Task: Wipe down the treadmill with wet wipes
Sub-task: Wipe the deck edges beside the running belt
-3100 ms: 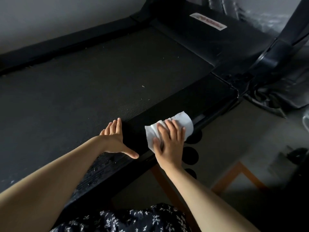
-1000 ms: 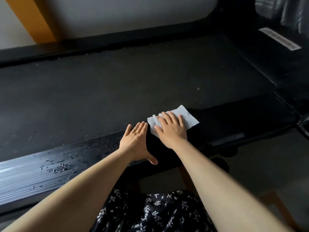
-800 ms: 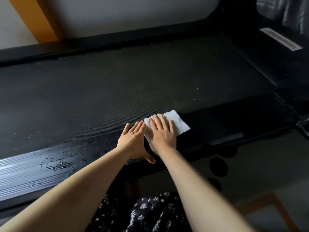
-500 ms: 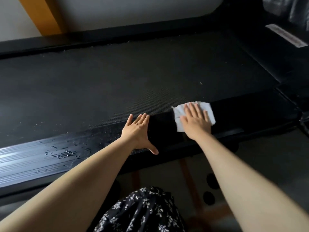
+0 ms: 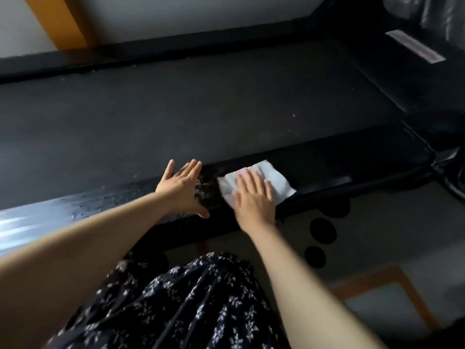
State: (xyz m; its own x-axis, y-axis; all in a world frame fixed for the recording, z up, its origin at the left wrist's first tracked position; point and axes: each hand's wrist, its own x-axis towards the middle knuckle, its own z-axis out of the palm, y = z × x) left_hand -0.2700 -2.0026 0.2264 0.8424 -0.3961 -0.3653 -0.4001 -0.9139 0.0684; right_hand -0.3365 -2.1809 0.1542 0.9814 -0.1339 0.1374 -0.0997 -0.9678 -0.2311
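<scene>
Pale wall (image 5: 201,18) runs along the far side, with an orange beam (image 5: 57,21) slanting across it at far left. Below it the treadmill lies crosswise, its long axis going left to right. Its far rail (image 5: 151,56) is a dark strip, its belt (image 5: 176,109) fills the middle, and its near rail (image 5: 75,205) passes just under the hands.

At left the near rail shines wet, with droplets showing. The left hand (image 5: 180,188) rests flat on it, fingers spread and holding nothing, apparently as a brace. Just right of it, a small gap apart, the right hand (image 5: 253,197) presses flat on the wipe (image 5: 276,180), palm down and fingers stretched, not closed around it. The wipe lies on the near rail, its far right corner sticking out past the fingers.

Right of the wipe the rail looks dull and dry as far as the dark cover (image 5: 402,79) at the treadmill's front end. So the unwiped stretch probably lies to the right, along the rail, and the right hand is the nearer one.

A pale label (image 5: 415,46) sits on the cover at far right; its print is too blurred to read. No other writing or brand shows.
</scene>
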